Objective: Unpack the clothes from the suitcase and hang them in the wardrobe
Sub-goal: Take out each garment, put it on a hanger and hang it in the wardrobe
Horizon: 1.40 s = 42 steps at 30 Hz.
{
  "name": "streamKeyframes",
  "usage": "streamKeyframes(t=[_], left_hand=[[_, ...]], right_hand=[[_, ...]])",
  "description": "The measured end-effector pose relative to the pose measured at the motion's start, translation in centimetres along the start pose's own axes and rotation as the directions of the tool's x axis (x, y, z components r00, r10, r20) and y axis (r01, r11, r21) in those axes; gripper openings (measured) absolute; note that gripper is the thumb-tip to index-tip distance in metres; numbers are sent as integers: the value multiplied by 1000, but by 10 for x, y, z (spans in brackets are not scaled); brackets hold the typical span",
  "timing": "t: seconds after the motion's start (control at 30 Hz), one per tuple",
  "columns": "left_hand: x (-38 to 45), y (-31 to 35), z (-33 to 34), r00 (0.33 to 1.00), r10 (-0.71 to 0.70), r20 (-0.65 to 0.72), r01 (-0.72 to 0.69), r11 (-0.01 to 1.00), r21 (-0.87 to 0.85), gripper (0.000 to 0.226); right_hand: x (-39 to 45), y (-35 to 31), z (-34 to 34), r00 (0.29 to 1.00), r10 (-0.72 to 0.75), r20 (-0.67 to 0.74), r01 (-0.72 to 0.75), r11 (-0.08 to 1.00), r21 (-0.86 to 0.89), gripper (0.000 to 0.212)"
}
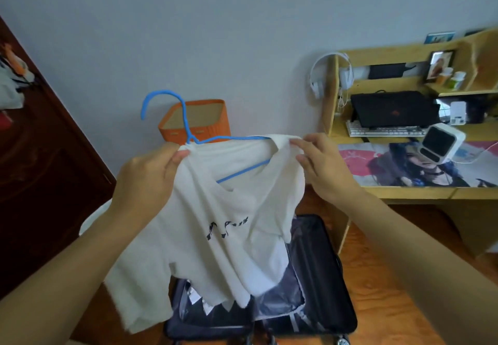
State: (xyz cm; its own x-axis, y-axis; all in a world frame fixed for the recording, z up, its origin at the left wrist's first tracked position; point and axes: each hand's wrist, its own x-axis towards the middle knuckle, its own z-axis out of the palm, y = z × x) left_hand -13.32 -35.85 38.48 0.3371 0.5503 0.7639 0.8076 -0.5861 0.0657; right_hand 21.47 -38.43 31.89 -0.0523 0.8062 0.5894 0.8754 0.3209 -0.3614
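White T-shirt (226, 209) held chest-high above open dark suitcase (318, 290), half-threaded on blue wire hanger (188, 129). Left hand (145, 180) pinches shirt shoulder together with hanger neck. Right hand (320, 166) pinches collar edge over hanger's far arm. Hanger's long axis runs left-right between hands, hook up and leftward. Lower bar shows through neck opening; right hand nearer unseated shoulder. Judged step: seating shirt before carrying leftward toward dark wooden wardrobe door (40, 182).

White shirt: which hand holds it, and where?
Both. The left hand pinches the shirt at one shoulder by the blue hanger; the right hand pinches the other shoulder near the collar.
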Motion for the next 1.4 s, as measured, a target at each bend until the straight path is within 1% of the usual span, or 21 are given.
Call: streamKeyframes(t=[0.1,0.2,0.23,0.3,0.33,0.37,0.4,0.47,0.5,0.57,0.63,0.67,0.73,0.8,0.87,0.93,1.03,1.07,1.2,1.3,1.4], left_hand=[[4,-14,-7,998,-19,52,24,993,-112,43],[11,-20,-15,995,-1,98,17,988,-154,38],[13,-23,-16,995,-5,100,20,988,-153,43],[16,-26,-20,997,-34,73,42,992,-120,47],[18,-27,-23,997,-54,53,59,993,-98,45],[19,-28,-25,996,-77,37,79,994,-80,42],[21,-28,-28,995,-98,29,100,993,-67,39],[23,-27,-31,989,-140,45,143,987,-68,36],[23,-26,-31,986,-156,58,160,984,-74,35],[23,-24,-33,986,-149,71,155,985,-79,37],[21,-26,-33,988,-137,76,143,986,-84,40],[19,-29,-33,987,-138,79,144,987,-77,42],[14,-37,-35,989,-113,94,116,993,-28,44],[8,-41,-39,991,-52,120,51,999,19,44],[3,-40,-38,991,14,137,-16,1000,12,42],[2,-38,-35,992,-6,125,12,999,-43,42],[2,-41,-27,989,-104,106,115,989,-97,43],[1,-43,-24,986,-121,114,131,987,-92,43],[4,-43,-23,971,-138,196,173,969,-176,25],[11,-26,-28,959,38,280,43,960,-275,19],[19,0,-20,960,105,259,-50,977,-208,35]], right_hand=[[13,1,-10,994,-102,24,103,995,-10,46],[25,-1,-8,968,-242,63,248,964,-97,49],[27,-3,-7,972,-230,50,234,968,-94,50],[29,-9,-3,991,-70,-116,73,997,26,46],[27,-13,-2,972,52,-230,-25,993,117,42],[26,-18,1,944,177,-279,-122,972,203,41],[23,-24,7,928,281,-245,-218,942,254,44],[19,-30,25,902,432,-25,-406,865,293,53],[18,-29,34,864,497,82,-494,803,333,53],[20,-24,48,790,565,239,-612,702,364,41],[20,-18,57,814,529,241,-580,763,284,24],[20,-15,57,831,521,196,-556,772,307,20],[19,-9,45,843,537,40,-495,745,447,25],[28,1,28,830,550,-92,-437,744,506,27],[39,1,12,883,466,-49,-397,801,448,21],[45,-12,2,951,298,82,-304,851,428,22],[38,-36,-5,952,70,299,-200,881,429,36],[34,-40,-3,949,35,314,-166,901,402,37],[33,-46,-5,978,-73,197,31,977,209,34],[38,-58,-8,961,-148,234,110,979,170,33],[44,-89,-4,957,-222,187,174,954,243,42]])
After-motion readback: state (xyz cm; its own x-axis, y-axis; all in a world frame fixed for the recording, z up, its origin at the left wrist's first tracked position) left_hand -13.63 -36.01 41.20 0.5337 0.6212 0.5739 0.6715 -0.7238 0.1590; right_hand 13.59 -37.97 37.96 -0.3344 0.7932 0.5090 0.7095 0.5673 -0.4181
